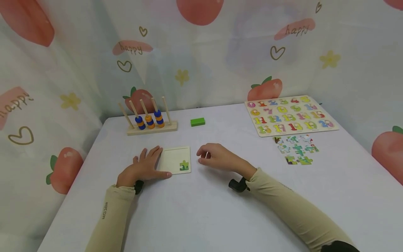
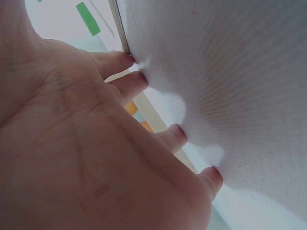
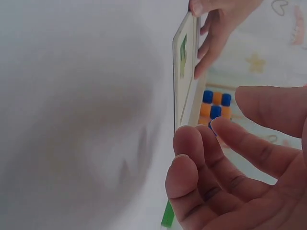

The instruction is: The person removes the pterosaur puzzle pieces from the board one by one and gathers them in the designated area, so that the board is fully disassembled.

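Observation:
A square puzzle tray (image 1: 172, 159) with a raised rim lies in front of me, and one green jigsaw piece (image 1: 184, 165) sits in its lower right corner. My left hand (image 1: 143, 167) spreads along the tray's left side, with thumb and fingertips touching its edge and the table. To the right of the tray my right hand (image 1: 221, 157) hovers above the tabletop, its fingers loosely curved. The right wrist view shows nothing between that hand's thumb and fingers (image 3: 184, 177).
A wooden bead stacker (image 1: 152, 130) with blue and orange beads stands at the back left. Beside it is a green block (image 1: 197, 121). Back right lies a number puzzle board (image 1: 292, 115); loose jigsaw pieces (image 1: 298, 149) lie just in front of it.

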Motion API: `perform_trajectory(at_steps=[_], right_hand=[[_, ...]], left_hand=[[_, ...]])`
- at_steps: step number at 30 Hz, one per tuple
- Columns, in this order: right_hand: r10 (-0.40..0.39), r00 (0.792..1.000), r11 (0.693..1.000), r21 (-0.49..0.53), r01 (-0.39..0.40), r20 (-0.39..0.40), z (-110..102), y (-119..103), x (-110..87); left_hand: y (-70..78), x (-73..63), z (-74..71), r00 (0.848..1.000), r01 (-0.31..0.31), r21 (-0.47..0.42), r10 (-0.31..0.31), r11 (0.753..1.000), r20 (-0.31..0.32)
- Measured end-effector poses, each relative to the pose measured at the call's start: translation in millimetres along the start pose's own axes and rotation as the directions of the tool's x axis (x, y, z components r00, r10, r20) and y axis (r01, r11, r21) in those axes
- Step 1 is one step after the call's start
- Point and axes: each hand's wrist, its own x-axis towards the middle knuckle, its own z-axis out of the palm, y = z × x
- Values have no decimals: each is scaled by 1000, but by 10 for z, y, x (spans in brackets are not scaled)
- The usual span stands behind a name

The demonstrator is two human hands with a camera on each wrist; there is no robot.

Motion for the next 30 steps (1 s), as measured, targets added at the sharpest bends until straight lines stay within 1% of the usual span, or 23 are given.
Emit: perform_trajectory(at_steps=[6, 12, 17, 20, 25, 30], right_hand=[[-16, 999, 1000, -6, 17, 35, 126, -87, 148], [-53, 997, 999, 10, 52, 59, 226, -103, 277], [-76, 994, 997, -6, 77, 74, 274, -128, 344], [-77, 994, 997, -19, 79, 77, 309, -134, 396], [-35, 996, 997, -58, 40, 88, 375, -146, 486], [8, 995, 997, -74, 0, 102, 409, -177, 524]], left_hand=[[48, -34, -24, 1000, 15, 8, -15, 1000, 4], [25, -20, -22, 1000, 8, 10, -8, 1000, 12], [26, -19, -30, 1000, -6, 10, 6, 1000, 1], [31, -28, -31, 1000, -4, 7, 4, 1000, 0], [28, -40, -29, 1000, -7, 9, 7, 1000, 3], [42, -48, -39, 1000, -4, 4, 4, 1000, 5]])
